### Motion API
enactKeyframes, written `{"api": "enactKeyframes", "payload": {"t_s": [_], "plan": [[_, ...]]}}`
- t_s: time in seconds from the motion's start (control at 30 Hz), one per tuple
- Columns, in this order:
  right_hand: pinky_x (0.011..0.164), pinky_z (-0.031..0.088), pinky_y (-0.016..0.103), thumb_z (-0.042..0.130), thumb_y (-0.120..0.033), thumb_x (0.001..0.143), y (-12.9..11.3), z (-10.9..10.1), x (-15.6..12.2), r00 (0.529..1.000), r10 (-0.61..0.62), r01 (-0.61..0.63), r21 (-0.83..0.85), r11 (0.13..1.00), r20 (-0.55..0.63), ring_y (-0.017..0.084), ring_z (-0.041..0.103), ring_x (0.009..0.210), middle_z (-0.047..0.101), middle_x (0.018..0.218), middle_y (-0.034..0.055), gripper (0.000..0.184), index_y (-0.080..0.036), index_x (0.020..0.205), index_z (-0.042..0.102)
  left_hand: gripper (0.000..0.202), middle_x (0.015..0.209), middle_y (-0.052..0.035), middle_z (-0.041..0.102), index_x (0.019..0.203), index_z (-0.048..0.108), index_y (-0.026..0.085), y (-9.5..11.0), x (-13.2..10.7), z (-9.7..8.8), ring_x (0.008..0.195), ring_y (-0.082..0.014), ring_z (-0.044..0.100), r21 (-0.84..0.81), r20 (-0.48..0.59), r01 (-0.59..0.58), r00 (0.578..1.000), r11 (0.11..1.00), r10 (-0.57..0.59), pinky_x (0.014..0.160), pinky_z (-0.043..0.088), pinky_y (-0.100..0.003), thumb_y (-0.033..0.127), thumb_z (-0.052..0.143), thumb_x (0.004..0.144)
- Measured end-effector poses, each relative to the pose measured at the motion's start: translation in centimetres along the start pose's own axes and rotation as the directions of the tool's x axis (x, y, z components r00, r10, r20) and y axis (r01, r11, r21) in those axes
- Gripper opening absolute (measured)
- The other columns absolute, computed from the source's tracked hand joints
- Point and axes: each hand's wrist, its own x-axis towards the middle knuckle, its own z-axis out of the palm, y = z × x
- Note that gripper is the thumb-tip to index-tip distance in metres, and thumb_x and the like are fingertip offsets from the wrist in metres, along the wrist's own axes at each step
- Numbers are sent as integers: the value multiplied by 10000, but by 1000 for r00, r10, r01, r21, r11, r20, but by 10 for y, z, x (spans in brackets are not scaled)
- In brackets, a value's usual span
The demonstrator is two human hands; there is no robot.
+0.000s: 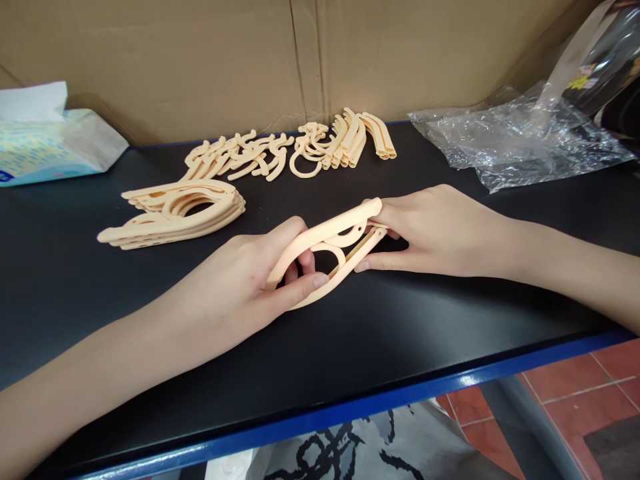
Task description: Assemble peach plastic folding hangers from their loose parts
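Over the black tabletop, a cream plastic folding clothes hanger body (336, 227) is held between both hands. My left hand (247, 270) wraps round its curved left end, the thumb lying along the lower side. At the far end, my right hand (440, 230) is closed, thumb below and fingers partly hidden behind the narrow tips. To the left lies a neat stack of matching hanger bodies (173, 232). Behind the hands are loose cream hanger hooks (240, 155) and a group of short curved hanger arms (353, 141).
A tissue pack (60, 150) sits at the back left. Crinkled clear plastic bags (505, 137) spread over the back right. A cardboard wall (200, 67) stands along the rear, and the black table (450, 340) ends in a blue front edge (345, 412).
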Motion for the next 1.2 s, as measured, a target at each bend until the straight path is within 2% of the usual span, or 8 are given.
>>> {"api": "enactKeyframes", "payload": {"t_s": [0.27, 0.47, 0.8, 0.97, 1.2], "plan": [[529, 264, 283, 425, -677, 910, -3, 1, 0, 999, 48, -48, 18, 999, -8, 178, 586, 641, 688, 899, 60, 541, -168, 994, 591, 252, 670, 70, 573, 782, 476, 220, 3, -1, 1, 544, -102, 487, -8, -9, 8, 1000, 1000, -8, 512, 343, -189, 427, 555, 904], [536, 272, 281, 433, -668, 912, 0, 2, 0, 1000, 15, -15, 23, 1000, -12, 168, 567, 630, 686, 905, 65, 529, -167, 981, 585, 272, 652, 69, 566, 772, 477, 222, -3, 2, 1, 514, -98, 469, 6, -9, -41, 999, 999, 41, 480, 335, -189, 451, 558, 894], [523, 269, 281, 450, -668, 901, 0, 0, 1, 1000, 8, -8, 16, 1000, -12, 153, 533, 579, 671, 847, 50, 518, -171, 930, 595, 250, 588, 71, 507, 774, 460, 229, -3, 0, 1, 464, -98, 422, 34, -9, -27, 1000, 999, 27, 476, 329, -209, 437, 528, 896], [531, 273, 289, 440, -671, 902, 0, 0, 0, 1000, 6, -6, 8, 1000, -8, 160, 528, 588, 659, 832, 53, 530, -167, 945, 596, 259, 607, 71, 548, 778, 475, 236, -12, 3, 2, 455, -95, 440, 22, -16, -96, 995, 995, 96, 431, 310, -206, 455, 557, 888], [545, 269, 295, 452, -648, 908, 0, 1, 0, 1000, 10, -10, -11, 1000, 1, 179, 545, 624, 666, 855, 64, 509, -167, 996, 596, 282, 532, 109, 472, 747, 483, 217, -14, 5, 5, 381, -52, 371, -1, -69, -154, 986, 988, 154, 394, 247, -189, 452, 586, 865]]}}
